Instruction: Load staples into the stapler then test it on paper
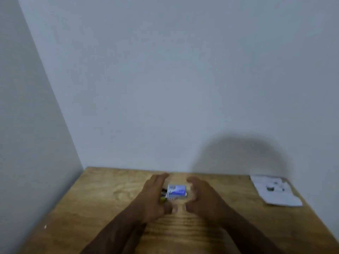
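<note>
Two bare forearms reach over a wooden table toward a small blue-and-white staple box, the landmark here. The left hand lies just left of the box, fingers extended and open; the right hand lies just right of it, fingers loosely curled, gripping nothing. A dark-and-yellow object, possibly the stapler, shows blurred at the box's left edge. Paper lies well to the box's right.

On the wooden bench, the left hand and right hand flank a blue box, fingers loose, with paper at far right.
</note>
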Tool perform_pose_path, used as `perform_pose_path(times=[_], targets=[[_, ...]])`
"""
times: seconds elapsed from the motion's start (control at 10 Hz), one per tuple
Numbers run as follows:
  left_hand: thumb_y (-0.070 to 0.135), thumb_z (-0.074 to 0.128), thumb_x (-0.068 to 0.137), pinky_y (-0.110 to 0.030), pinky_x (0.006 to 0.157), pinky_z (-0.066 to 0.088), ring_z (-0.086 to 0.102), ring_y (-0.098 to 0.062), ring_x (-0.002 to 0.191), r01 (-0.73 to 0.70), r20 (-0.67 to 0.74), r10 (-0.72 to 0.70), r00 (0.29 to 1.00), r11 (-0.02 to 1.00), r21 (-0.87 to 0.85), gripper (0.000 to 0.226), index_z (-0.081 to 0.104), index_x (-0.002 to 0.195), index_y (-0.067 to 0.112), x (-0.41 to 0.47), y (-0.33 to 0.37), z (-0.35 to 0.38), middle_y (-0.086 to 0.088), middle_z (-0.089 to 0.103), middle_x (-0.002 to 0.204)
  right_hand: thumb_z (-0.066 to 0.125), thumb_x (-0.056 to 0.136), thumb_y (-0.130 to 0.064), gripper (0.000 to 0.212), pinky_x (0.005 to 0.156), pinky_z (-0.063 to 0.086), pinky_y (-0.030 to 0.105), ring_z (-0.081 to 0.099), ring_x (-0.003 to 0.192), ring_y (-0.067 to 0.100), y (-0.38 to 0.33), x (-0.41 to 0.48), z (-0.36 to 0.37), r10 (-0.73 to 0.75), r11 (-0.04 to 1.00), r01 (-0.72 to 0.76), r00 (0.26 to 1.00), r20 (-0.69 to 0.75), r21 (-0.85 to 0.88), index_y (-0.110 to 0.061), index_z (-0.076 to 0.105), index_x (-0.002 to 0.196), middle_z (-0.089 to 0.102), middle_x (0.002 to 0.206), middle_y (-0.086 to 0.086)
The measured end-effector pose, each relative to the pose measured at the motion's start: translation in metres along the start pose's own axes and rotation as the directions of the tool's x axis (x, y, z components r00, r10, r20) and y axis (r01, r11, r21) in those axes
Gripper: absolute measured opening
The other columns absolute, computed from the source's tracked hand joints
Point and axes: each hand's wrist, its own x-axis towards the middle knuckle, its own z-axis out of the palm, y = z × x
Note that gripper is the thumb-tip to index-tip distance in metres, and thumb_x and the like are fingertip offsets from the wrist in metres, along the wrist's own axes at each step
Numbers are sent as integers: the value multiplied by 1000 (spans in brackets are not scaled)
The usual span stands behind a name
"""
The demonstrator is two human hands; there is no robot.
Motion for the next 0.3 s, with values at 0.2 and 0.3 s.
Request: perform_pose_path(times=[0.2,0.3], targets=[[45,61,88,-24,111,33,37,-15,141,-43,-11,50,999,930,365,74,33,154,23,-3,55,-77,6,37,156,69,80,-38,95,117,37,40,34,150,27,-38,-36,-73,156,922,-68,967,204,-381,-19,22,161,26,167,4],[42,58,91,-31,110,37,42,-18,138,-76,-98,143,985,865,496,65,39,151,24,-1,105,-129,3,43,153,67,84,-38,86,117,36,46,34,148,32,-74,-52,-128,81,836,-7,990,111,-548,-16,26,157,31,164,9]])
